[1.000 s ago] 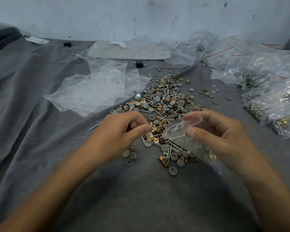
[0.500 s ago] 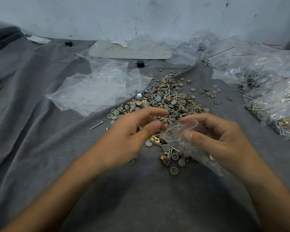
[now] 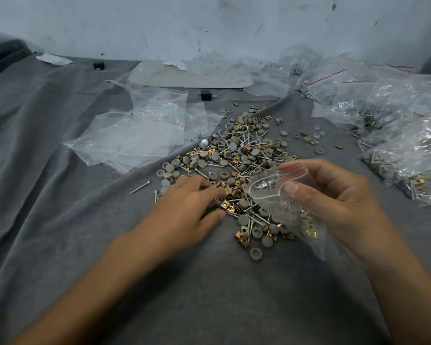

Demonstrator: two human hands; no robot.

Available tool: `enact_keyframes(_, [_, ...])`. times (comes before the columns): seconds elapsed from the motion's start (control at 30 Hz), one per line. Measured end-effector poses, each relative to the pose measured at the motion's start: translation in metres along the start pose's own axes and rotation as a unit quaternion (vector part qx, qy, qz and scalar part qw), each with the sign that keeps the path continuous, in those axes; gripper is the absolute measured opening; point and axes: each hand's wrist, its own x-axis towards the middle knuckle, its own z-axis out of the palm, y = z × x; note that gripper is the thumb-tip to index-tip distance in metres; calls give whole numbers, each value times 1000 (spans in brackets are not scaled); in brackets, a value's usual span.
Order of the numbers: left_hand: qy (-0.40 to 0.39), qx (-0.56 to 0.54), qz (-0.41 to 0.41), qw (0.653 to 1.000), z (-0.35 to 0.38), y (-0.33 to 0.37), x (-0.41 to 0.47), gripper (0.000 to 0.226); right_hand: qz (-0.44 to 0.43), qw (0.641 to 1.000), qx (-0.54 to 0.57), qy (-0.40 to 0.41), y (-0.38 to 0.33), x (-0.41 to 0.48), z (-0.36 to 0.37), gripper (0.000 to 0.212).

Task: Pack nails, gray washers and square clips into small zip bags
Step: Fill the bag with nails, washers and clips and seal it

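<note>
A mixed pile of nails, gray washers and gold square clips (image 3: 244,155) lies on the gray cloth (image 3: 60,220) in the middle. My right hand (image 3: 334,195) holds a small clear zip bag (image 3: 279,192) with a red seal line, its mouth held open toward the left; a few washers and clips show inside it. My left hand (image 3: 189,210) rests low on the near left edge of the pile, fingertips among the clips. Whether those fingertips pinch a piece cannot be seen.
Empty zip bags (image 3: 137,138) lie flat at the left of the pile. Filled bags (image 3: 403,135) are heaped along the right side. A lone nail (image 3: 139,187) lies left of the pile. A gray tray (image 3: 189,75) and a wall stand behind.
My left hand has dropped from the bag's mouth down and left onto the pile. My right hand has tipped the bag's mouth up and more open.
</note>
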Motion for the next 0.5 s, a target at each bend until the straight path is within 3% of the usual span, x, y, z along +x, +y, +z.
enact_keyframes(0.17, [-31,0,-11,999,-7,-11,0,39,1,1000,5,-1,-2,0,0,48])
enact_keyframes(0.5, [-14,38,-3,999,-3,-14,0,36,4,1000,-1,-7,-2,-1,-1,44])
